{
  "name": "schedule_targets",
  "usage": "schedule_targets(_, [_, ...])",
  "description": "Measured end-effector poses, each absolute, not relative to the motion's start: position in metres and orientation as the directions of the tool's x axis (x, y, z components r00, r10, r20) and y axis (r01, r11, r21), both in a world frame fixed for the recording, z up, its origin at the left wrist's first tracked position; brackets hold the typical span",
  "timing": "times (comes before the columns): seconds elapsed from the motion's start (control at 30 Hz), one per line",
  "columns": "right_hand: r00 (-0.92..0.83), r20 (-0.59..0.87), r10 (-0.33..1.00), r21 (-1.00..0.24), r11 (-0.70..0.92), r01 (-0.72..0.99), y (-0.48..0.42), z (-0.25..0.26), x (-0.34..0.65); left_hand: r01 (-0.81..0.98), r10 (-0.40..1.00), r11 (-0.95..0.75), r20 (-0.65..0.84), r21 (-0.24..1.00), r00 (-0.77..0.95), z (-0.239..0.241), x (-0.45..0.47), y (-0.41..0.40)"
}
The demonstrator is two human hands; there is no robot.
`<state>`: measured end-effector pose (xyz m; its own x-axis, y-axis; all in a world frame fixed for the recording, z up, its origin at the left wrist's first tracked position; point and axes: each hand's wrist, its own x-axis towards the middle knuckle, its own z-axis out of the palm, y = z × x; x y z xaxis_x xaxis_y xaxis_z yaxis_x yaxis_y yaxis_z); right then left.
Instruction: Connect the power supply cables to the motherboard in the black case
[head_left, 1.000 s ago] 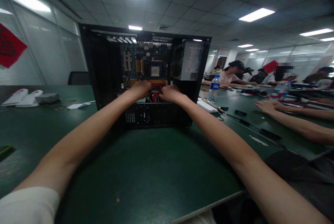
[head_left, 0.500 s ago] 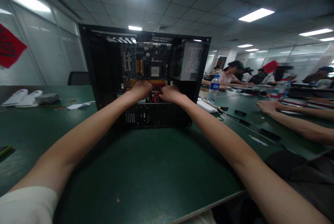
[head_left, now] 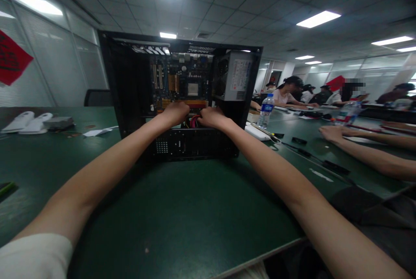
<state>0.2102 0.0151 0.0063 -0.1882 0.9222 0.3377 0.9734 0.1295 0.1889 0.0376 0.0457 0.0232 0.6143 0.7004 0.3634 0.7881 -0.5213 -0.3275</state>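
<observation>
A black computer case [head_left: 208, 144] stands upright on the green table with its side open towards me. Inside are the motherboard [head_left: 179, 80], with a square metal processor [head_left: 193, 89] in its socket, and a grey power supply [head_left: 238, 76] at the upper right. My left hand [head_left: 176, 112] is curled closed at the board's lower edge, by the orange and yellow memory slots [head_left: 198, 104]; its fingertips are hidden. Just to its right, my right hand [head_left: 212, 117] closes its fingers against a bundle of coloured cables [head_left: 194, 121]. Both wrists reach over the case's lower frame.
White slippers [head_left: 35, 123] and a grey box [head_left: 59, 123] lie at left, near folded paper [head_left: 97, 132]. A water bottle [head_left: 267, 111], a white device [head_left: 258, 132] and black cords [head_left: 303, 153] are right of the case. Co-workers sit beyond; another person's hands [head_left: 333, 133] rest at right.
My hands and the case stay practically in place. Behind the water bottle, another person's hand and forearm have shifted.
</observation>
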Motion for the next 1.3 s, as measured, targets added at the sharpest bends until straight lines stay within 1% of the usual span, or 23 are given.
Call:
schedule_targets(0.33, [-0.174, 0.334, 0.926, 0.185, 0.117, 0.976, 0.0111, 0.0087, 0.2081, 0.776, 0.689, -0.525, 0.361, -0.350, 0.629, 0.0235, 0.0382, 0.0454])
schedule_targets(0.67, [-0.179, 0.347, 0.921, 0.186, 0.119, 0.975, 0.0157, 0.0059, 0.2106, 0.794, 0.708, -0.514, 0.362, -0.325, 0.606, 0.0227, 0.0390, 0.0440])
schedule_targets(0.9, [-0.184, 0.332, 0.925, 0.187, 0.127, 0.974, 0.0148, 0.0066, 0.2100, 0.782, 0.696, -0.517, 0.361, -0.349, 0.621, 0.0209, 0.0385, 0.0481])
schedule_targets(1.1, [-0.189, 0.344, 0.920, 0.193, 0.127, 0.973, 0.0156, 0.0058, 0.2107, 0.801, 0.714, -0.523, 0.363, -0.292, 0.599, 0.0228, 0.0383, 0.0459])
schedule_targets(1.3, [-0.179, 0.341, 0.923, 0.187, 0.120, 0.975, 0.0139, 0.0066, 0.2098, 0.796, 0.684, -0.561, 0.414, -0.227, 0.600, 0.0225, 0.0348, 0.0534])
